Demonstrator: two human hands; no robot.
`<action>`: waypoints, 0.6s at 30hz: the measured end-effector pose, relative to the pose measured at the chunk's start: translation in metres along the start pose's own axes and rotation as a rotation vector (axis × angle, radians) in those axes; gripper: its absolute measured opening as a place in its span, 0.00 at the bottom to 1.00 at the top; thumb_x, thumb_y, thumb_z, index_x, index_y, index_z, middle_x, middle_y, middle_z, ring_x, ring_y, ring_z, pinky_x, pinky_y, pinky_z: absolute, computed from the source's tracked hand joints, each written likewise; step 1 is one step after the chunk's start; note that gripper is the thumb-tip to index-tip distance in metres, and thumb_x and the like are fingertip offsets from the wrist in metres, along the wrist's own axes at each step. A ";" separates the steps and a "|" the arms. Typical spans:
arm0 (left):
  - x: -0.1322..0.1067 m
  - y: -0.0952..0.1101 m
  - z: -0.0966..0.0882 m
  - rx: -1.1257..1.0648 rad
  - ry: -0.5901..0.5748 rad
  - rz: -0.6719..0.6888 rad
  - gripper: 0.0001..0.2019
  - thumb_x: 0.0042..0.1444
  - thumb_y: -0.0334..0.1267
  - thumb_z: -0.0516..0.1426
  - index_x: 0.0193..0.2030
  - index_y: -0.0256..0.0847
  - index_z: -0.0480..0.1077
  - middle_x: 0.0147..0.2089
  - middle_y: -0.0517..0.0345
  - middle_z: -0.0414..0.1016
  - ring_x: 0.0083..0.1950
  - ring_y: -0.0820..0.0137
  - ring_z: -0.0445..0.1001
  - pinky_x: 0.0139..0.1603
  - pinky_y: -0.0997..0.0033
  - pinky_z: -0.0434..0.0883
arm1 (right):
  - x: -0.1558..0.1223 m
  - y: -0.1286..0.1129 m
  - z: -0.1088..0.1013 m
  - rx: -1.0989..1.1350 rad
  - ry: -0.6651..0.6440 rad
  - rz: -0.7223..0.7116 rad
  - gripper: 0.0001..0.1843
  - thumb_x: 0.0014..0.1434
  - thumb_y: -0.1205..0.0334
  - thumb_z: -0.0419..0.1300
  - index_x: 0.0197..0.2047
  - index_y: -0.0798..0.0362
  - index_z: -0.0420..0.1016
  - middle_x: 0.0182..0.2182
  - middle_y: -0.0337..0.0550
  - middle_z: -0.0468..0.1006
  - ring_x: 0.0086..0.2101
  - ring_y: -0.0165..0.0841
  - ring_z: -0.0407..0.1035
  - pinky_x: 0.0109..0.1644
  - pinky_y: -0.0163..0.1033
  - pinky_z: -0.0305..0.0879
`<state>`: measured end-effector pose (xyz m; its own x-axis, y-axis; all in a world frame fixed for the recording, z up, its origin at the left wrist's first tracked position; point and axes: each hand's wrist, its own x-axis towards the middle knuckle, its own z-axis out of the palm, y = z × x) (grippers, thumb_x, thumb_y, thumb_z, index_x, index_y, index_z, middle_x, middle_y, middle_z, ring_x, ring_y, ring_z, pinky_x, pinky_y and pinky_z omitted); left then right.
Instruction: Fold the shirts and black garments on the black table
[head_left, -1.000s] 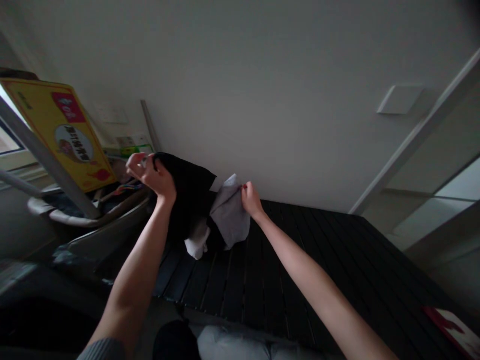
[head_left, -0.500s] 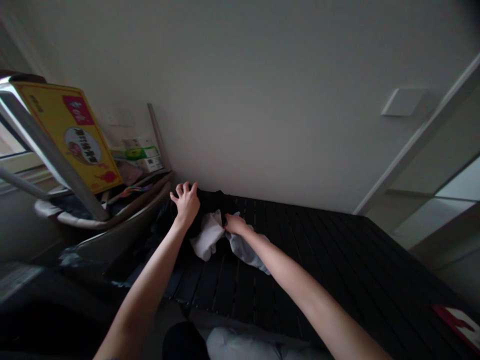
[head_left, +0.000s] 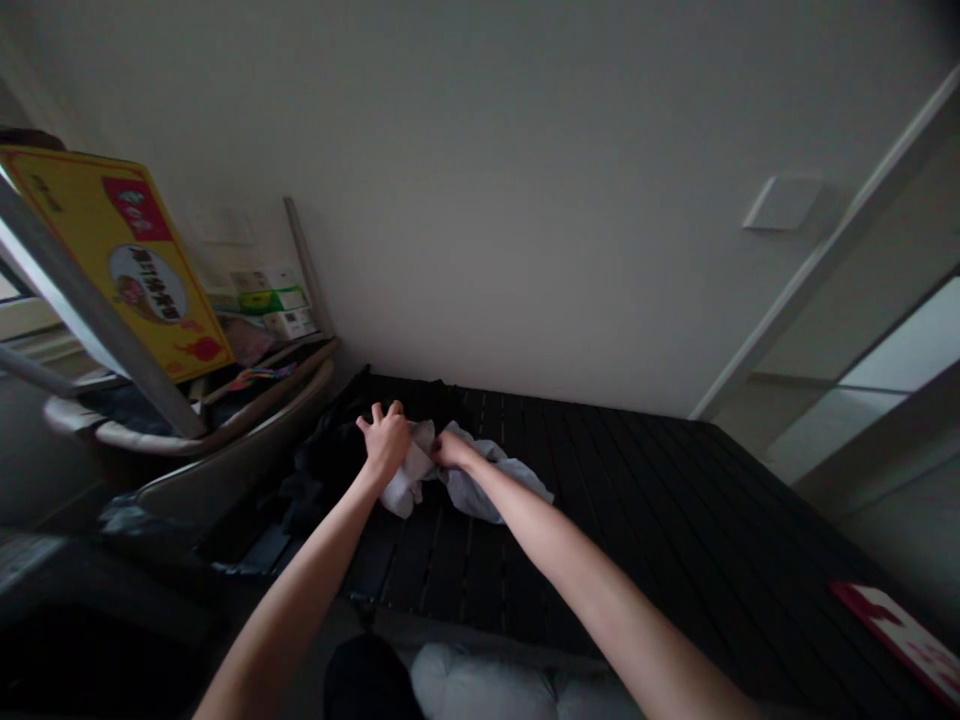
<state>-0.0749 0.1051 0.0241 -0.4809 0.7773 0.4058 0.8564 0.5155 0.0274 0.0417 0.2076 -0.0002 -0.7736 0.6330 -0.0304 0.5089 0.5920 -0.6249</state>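
My left hand reaches over a pile of black cloth, its fingers spread apart. Its thumb side meets a crumpled white cloth that lies between both hands. Whether it touches the white cloth or only hovers, I cannot tell. My right hand is closed at the right edge of the white cloth, its fingers pinching fabric there. A bunched light grey cloth spreads under my right wrist. All of it lies on a black slatted surface.
On the left, a chair-like frame holds a yellow box and small white-and-green boxes. A red-edged flat item lies at the lower right. A plain wall rises behind. Grey padded fabric is at the bottom.
My left hand has moved right and down from the black cloth to the white cloth. My right hand has shifted slightly left, still at the cloth. The view has turned a little.
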 end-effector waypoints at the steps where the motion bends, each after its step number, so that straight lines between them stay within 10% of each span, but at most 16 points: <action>1: 0.003 -0.008 -0.005 -0.019 0.028 -0.042 0.16 0.60 0.33 0.47 0.44 0.40 0.76 0.57 0.45 0.70 0.61 0.44 0.58 0.55 0.35 0.60 | 0.002 -0.004 -0.007 0.030 0.019 -0.024 0.03 0.48 0.68 0.65 0.24 0.56 0.77 0.22 0.40 0.77 0.28 0.31 0.71 0.29 0.31 0.59; 6: 0.021 -0.034 -0.058 -0.211 0.349 -0.371 0.13 0.63 0.37 0.48 0.44 0.34 0.71 0.55 0.42 0.66 0.56 0.51 0.61 0.53 0.46 0.63 | 0.024 -0.060 -0.071 0.193 0.231 -0.203 0.13 0.63 0.57 0.55 0.35 0.55 0.77 0.32 0.41 0.79 0.33 0.28 0.70 0.38 0.30 0.62; 11: 0.029 -0.030 -0.114 -0.350 0.678 -0.319 0.10 0.65 0.39 0.49 0.43 0.38 0.68 0.54 0.48 0.64 0.57 0.58 0.58 0.61 0.50 0.58 | 0.042 -0.137 -0.120 0.437 0.444 -0.686 0.16 0.64 0.50 0.55 0.32 0.52 0.72 0.28 0.36 0.75 0.31 0.28 0.68 0.42 0.33 0.64; 18: 0.031 -0.051 -0.103 -0.225 0.778 -0.387 0.12 0.66 0.40 0.48 0.45 0.36 0.69 0.56 0.45 0.65 0.58 0.58 0.60 0.62 0.51 0.58 | 0.063 -0.136 -0.116 0.466 0.361 -0.753 0.11 0.64 0.66 0.53 0.46 0.51 0.74 0.44 0.39 0.79 0.48 0.28 0.70 0.57 0.35 0.63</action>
<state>-0.1140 0.0663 0.1295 -0.5507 0.0573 0.8328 0.7166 0.5441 0.4364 -0.0321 0.2252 0.1736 -0.6336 0.3290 0.7002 -0.3363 0.6980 -0.6323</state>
